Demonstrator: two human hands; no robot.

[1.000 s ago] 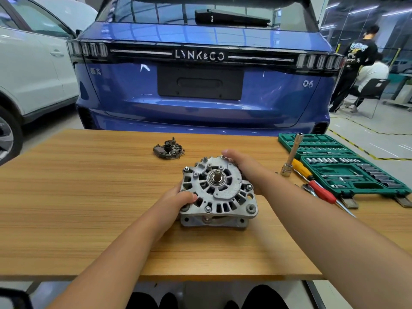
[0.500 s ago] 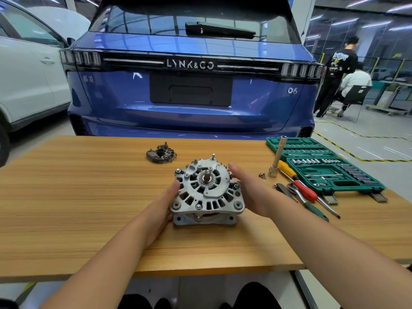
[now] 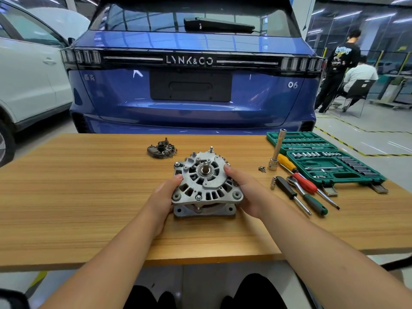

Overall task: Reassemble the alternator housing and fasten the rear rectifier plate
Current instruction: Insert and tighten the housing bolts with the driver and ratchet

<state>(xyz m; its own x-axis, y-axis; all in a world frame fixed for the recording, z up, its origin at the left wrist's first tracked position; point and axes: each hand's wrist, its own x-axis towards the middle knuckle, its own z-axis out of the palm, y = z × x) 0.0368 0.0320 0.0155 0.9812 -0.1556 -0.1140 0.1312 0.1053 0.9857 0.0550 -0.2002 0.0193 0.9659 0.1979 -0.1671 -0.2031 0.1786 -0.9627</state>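
The left hand (image 3: 163, 195) and right hand (image 3: 246, 192) clasp the ribbed silver cast-aluminium alternator housing (image 3: 206, 182) from either side, thumbs on its upper face; it sits between them on the pale wooden table (image 3: 78, 197); beyond the left hand, apart, lies the dark rectifier plate (image 3: 161, 149); right of the right hand lie two small screws (image 3: 262, 169), then screwdrivers and a green plastic socket case (image 3: 323, 159).

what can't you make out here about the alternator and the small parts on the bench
Head view only:
- Alternator housing underside and far side: hidden by its own body.
- Left hand and right hand fingers: behind the housing.
- Rectifier plate detail: too small.
- Loose screws: count unclear, too small.
- Socket set size markings: too small.
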